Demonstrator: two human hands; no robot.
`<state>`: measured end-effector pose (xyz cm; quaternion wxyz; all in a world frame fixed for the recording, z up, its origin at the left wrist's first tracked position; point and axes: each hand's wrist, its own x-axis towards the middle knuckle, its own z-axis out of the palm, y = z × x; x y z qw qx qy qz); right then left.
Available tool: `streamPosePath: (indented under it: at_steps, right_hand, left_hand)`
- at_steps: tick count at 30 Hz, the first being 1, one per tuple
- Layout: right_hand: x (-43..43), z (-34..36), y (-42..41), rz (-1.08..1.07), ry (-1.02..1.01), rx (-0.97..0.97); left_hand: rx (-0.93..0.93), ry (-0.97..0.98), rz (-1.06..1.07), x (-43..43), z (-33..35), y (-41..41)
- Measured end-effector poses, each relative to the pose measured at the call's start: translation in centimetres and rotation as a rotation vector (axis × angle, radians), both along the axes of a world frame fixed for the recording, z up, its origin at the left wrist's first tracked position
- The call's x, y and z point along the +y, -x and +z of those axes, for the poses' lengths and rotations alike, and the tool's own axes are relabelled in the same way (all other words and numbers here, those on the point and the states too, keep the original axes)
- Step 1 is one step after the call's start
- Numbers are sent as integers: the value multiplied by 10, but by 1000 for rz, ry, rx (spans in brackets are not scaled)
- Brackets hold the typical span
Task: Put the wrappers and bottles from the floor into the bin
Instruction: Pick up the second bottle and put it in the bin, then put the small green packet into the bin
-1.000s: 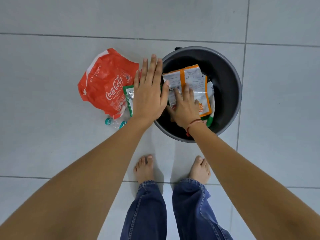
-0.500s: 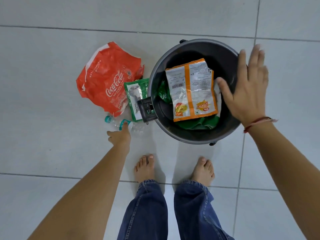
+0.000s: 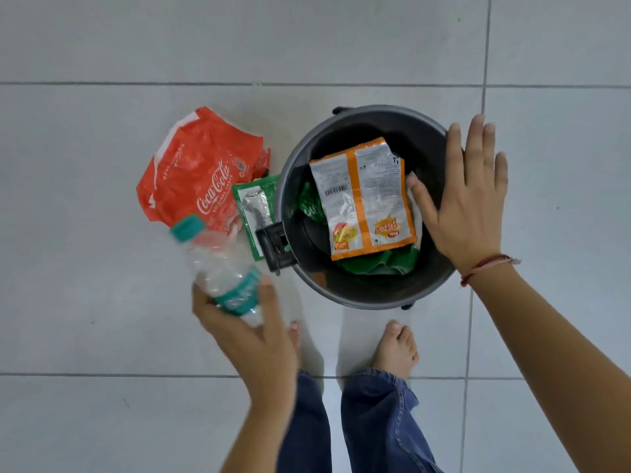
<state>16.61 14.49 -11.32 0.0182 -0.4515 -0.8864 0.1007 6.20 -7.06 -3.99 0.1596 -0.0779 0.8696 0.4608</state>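
A dark round bin [image 3: 362, 291] stands on the tiled floor ahead of my feet. Inside it lie an orange and silver snack wrapper [image 3: 365, 199] and green wrappers [image 3: 382, 264]. My left hand [image 3: 246, 322] grips a clear plastic bottle [image 3: 218, 264] with a teal cap and label, lifted off the floor to the left of the bin. My right hand [image 3: 467, 199] is spread flat over the bin's right rim, holding nothing. On the floor left of the bin lie a red Coca-Cola wrapper [image 3: 198, 172] and a green and silver wrapper [image 3: 256, 206].
A black handle clip [image 3: 273, 244] sticks out from the bin's left side. My bare feet [image 3: 396, 346] and blue jeans [image 3: 372, 425] are just below the bin. Grey floor tiles with grout lines surround everything.
My left hand has closed on the bottle and lifted it off the floor. My right hand stays spread over the bin's right rim.
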Motion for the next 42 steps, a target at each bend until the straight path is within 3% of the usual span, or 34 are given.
streamPosePath:
  at_steps: [3, 6, 11, 17, 18, 20, 21, 23, 25, 26, 29, 31, 34, 38, 40, 42]
  right_hand:
    - [0, -1, 1, -1, -6, -9]
    - [1, -3, 0, -6, -16, -5]
    - [1, -5, 0, -15, -16, 15]
    - [1, -5, -1, -21, -23, 20]
    - [1, -6, -2, -22, -25, 16]
    - [0, -6, -2, -15, -29, 10]
    - [1, -6, -1, -8, -32, 11]
    - [1, -7, 0, -5, -39, 15]
    - [1, -7, -2, -17, -41, 16]
    - [0, -7, -3, -22, -43, 18]
    - [-1, -5, -1, -23, -52, 8]
    - [0, -4, 0, -29, -42, 2]
    - [0, -2, 1, -37, -13, 2]
    - [0, -2, 1, -43, 9, 1]
    - [-1, -2, 2, -50, 19, 7]
    - [-1, -2, 1, -47, 12, 14]
  left_hand:
    - [129, 117, -471, 17, 17, -28]
    - [65, 271, -599, 36, 10, -30]
    - [107, 190, -229, 33, -27, 35]
    - [-376, -68, 68, 45, -133, 112]
    - [-448, -5, 10, 37, -160, 115]
    - [-587, 507, -480, -5, -212, 69]
    - [-697, 659, -641, -34, -230, 44]
    - [-626, 824, -866, -107, -253, -10]
    - [-513, 737, -786, -139, -243, -64]
    - [-524, 695, -675, -136, -248, -63]
    - [-589, 821, -875, -131, -253, -55]
    - [-616, 783, -913, -128, -247, -56]
    - [-489, 734, -851, -126, -231, -37]
    - [-558, 828, -1027, -87, -172, -43]
    - [-290, 751, -1025, -44, -135, -29]
    - [123, 427, -1008, 19, -96, -10]
